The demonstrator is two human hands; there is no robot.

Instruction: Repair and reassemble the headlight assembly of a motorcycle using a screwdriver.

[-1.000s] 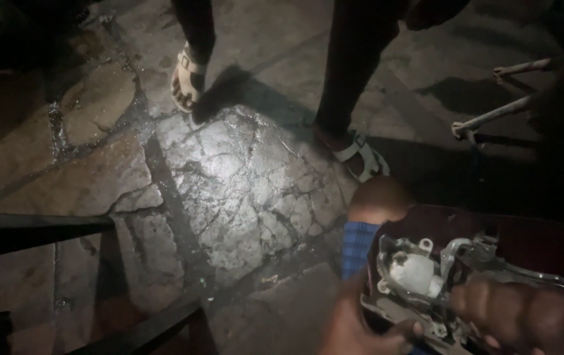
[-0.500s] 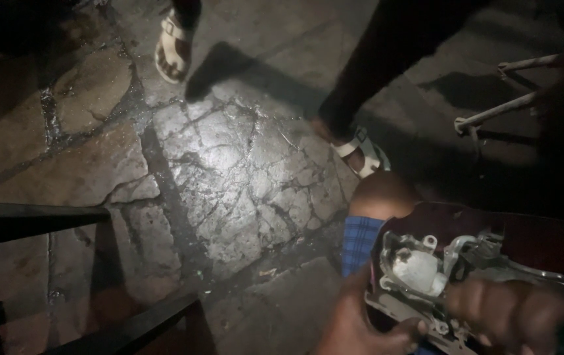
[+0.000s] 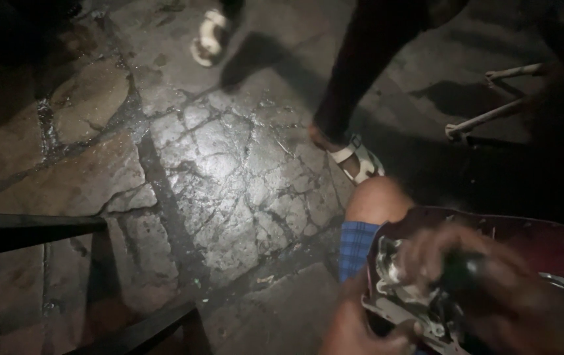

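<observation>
A dark red housing [image 3: 544, 246] with a pale metal part [image 3: 393, 276] inside rests on my lap at the lower right. My right hand [image 3: 492, 289] is blurred over that metal part, its fingers closed round a dark tool handle [image 3: 464, 271]. My left hand [image 3: 354, 325] grips the housing's lower left edge from below. My bare knee [image 3: 380, 200] and blue checked cloth [image 3: 355, 244] show just left of the housing. Much of the housing's inside is hidden by my right hand.
Another person's legs stand close by, one sandalled foot [image 3: 359, 161] by my knee and the other [image 3: 208, 38] at the top. The cracked stone floor [image 3: 229, 177] is lit in the middle. Black bars [image 3: 32, 227] cross the lower left. A white metal frame [image 3: 492, 118] lies at right.
My right hand has moved up and left from the housing's lower right onto the metal part. The other person's feet have shifted toward the top of the view.
</observation>
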